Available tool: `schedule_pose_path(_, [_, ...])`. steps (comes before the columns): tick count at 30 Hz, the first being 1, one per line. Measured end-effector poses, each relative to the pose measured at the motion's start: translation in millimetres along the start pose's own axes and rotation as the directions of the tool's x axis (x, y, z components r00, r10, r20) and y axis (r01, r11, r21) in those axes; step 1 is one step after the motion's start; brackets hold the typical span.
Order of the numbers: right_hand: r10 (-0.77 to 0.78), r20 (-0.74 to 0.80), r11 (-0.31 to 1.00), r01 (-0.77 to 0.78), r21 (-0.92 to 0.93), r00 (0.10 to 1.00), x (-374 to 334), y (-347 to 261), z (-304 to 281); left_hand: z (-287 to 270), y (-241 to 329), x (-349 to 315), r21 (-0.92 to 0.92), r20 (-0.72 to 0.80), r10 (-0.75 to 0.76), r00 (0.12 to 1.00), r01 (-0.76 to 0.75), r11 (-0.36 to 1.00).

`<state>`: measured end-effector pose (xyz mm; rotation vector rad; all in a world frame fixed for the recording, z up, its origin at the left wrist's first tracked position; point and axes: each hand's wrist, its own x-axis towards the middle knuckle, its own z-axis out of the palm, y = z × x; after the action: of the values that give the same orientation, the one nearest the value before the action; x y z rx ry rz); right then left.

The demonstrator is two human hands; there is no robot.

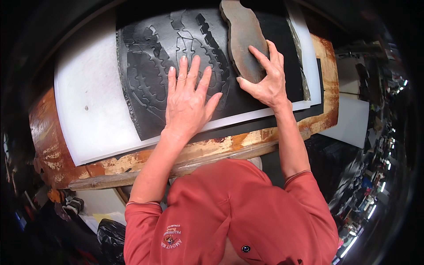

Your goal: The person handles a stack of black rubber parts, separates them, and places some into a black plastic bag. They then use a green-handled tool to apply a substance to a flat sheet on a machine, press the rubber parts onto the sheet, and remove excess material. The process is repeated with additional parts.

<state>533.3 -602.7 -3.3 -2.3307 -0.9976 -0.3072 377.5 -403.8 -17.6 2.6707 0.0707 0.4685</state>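
A black rubber-like sheet lies in front of me, marked with raised and cut outlines of shoe soles. My left hand rests flat on it with the fingers spread, covering the lower part of a patterned sole. To its right, my right hand grips the near end of a grey-brown, sole-shaped cutting die. The thumb is at the die's left edge, the index finger on its top, and the other fingers along the right side. The die lies on the sheet, and its far end reaches the top of the view.
Under the sheet is a white board, on a worn brown wooden table. A rounded wooden rail runs along the table's near edge. White panels stand at the right, and a black plastic bag is at the lower left.
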Motion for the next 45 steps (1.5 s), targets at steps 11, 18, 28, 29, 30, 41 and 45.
schedule_pose_path(11, [0.024,0.062,1.0,-0.025,0.017,0.998,-4.6,6.2,-7.3,-8.1,-1.3,-11.8,-0.188,-0.224,0.041,0.974,-0.085,0.979])
schedule_pose_path(18, [0.183,-0.178,0.973,-0.153,0.174,0.967,-47.1,-5.6,4.3,-39.3,47.4,-123.5,-0.551,-0.118,-0.135,0.984,0.048,0.833])
schedule_pose_path(28, [0.21,-0.354,0.921,-0.062,0.385,0.911,-26.1,21.7,-70.6,3.1,57.1,-147.8,-0.182,-0.154,-0.048,0.987,0.019,0.983])
schedule_pose_path(29, [0.211,-0.479,0.913,0.004,0.408,0.852,-20.0,29.4,-89.2,1.9,58.7,-149.2,-0.144,-0.141,-0.07,0.987,0.049,0.988])
schedule_pose_path(30, [0.191,-0.578,0.923,0.055,0.381,0.794,-11.8,38.2,-107.4,2.6,59.9,-149.2,-0.134,-0.144,-0.072,0.987,0.053,0.99])
schedule_pose_path(41, [0.437,-0.32,0.878,-0.322,0.354,0.841,-169.3,53.0,-102.8,10.6,58.5,-151.4,-0.061,-0.289,-0.187,0.939,0.177,0.982])
schedule_pose_path(45, [0.038,-0.4,0.995,-0.074,-0.074,0.916,-212.8,59.1,-66.3,11.4,61.3,-146.3,-0.075,-0.28,-0.249,0.927,0.237,0.969])
